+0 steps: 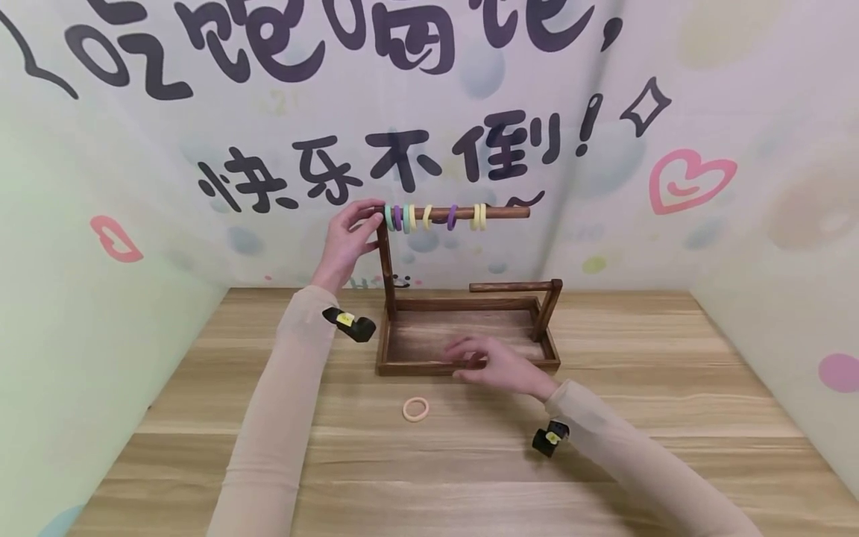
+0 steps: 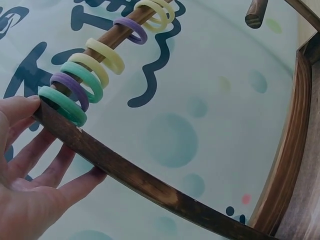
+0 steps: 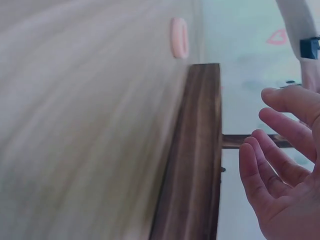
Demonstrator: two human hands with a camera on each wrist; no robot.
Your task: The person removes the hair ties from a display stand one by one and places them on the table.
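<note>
A dark wooden stand (image 1: 470,368) has a tray base, a tall post with a long bar on the left and a shorter post with a bar (image 1: 513,287) on the right. My left hand (image 1: 349,239) holds the top of the tall post, thumb at the bar's end and fingers behind the post (image 2: 120,172). Several mint, purple and yellow rings (image 2: 102,55) hang along the long bar, a mint ring (image 2: 62,105) nearest the thumb. Over the tray's front edge hovers my right hand (image 1: 496,365), fingers loosely bent, holding nothing. A peach ring (image 1: 416,419) lies flat before the tray.
The wood-grain table (image 1: 362,477) runs back to a printed backdrop (image 1: 429,97) close behind the stand. Pale side walls (image 1: 74,313) rise at left and right. Each wrist carries a small black camera (image 1: 356,326).
</note>
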